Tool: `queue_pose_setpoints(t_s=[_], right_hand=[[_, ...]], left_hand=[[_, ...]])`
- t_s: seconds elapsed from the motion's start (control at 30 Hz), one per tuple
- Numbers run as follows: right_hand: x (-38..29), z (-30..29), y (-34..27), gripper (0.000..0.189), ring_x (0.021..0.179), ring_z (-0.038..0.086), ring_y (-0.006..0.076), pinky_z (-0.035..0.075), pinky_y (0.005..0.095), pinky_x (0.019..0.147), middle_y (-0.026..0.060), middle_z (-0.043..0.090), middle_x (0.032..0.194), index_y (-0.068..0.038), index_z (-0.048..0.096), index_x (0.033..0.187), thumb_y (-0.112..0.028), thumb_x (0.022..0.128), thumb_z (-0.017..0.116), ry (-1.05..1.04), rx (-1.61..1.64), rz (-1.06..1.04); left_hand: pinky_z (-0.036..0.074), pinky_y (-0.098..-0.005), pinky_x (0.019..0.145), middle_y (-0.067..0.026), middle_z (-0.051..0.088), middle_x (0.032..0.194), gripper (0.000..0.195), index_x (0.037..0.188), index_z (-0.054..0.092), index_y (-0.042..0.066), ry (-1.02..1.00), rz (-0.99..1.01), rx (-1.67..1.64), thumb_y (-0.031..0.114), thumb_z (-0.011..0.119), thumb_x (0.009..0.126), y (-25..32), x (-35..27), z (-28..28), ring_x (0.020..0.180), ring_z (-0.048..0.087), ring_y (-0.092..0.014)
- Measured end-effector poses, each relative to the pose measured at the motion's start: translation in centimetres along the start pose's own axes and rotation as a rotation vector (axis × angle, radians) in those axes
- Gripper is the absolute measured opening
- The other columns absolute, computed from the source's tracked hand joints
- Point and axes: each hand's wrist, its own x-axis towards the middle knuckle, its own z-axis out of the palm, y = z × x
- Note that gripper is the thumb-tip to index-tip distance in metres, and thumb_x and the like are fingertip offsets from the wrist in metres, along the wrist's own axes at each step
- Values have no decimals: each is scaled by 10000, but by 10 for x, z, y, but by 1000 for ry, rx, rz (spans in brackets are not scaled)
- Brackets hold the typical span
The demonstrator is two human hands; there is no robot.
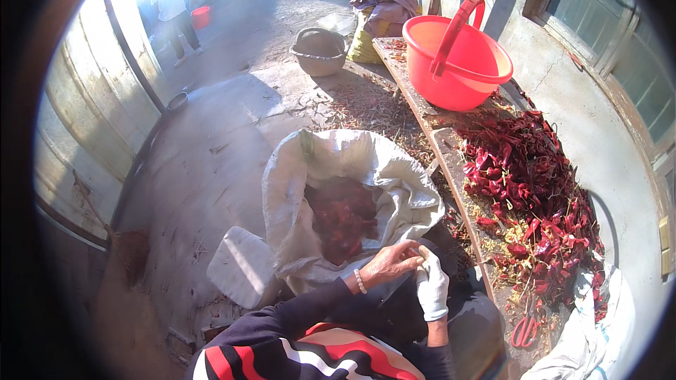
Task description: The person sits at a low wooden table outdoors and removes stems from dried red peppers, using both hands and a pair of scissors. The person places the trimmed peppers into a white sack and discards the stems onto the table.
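My left hand, bare and with a white bead bracelet at the wrist, meets my right hand over the near rim of a sack. A white glove covers the right hand. Their fingertips touch or nearly touch, and whether anything small is pinched there cannot be made out. The white woven sack stands in front of me with its mouth rolled wide. Dried red chilli peppers lie inside it, partly in shadow. To my right, a large heap of dried red chillies covers a wooden bench.
A red plastic bucket stands on the bench; red-handled scissors lie at its near end. Left of the sack is a white plastic container. Beyond are a dark basket, a stuffed yellow sack and a person by a red bucket.
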Motion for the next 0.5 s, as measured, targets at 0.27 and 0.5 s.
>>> queue_pose_setpoints(t_s=[0.27, 0.5], right_hand=[[-60, -24, 4, 431, 1051, 654, 331, 539, 358, 870, 183, 653, 1170, -41, 546, 1279, 12, 856, 605, 10, -160, 105], [-88, -40, -6, 355, 863, 692, 302, 559, 360, 760, 150, 705, 1003, -48, 660, 1146, -2, 796, 636, 76, -385, 37]], left_hand=[[497, -337, 789, -130, 668, 920, 335, 1064, 637, -29, -231, 53, 71, 287, 560, 982, -11, -20, 41, 830, 615, -193], [483, -308, 831, -97, 672, 917, 401, 1084, 620, -52, -552, -44, 7, 330, 529, 1004, -19, -24, 51, 884, 596, -159]])
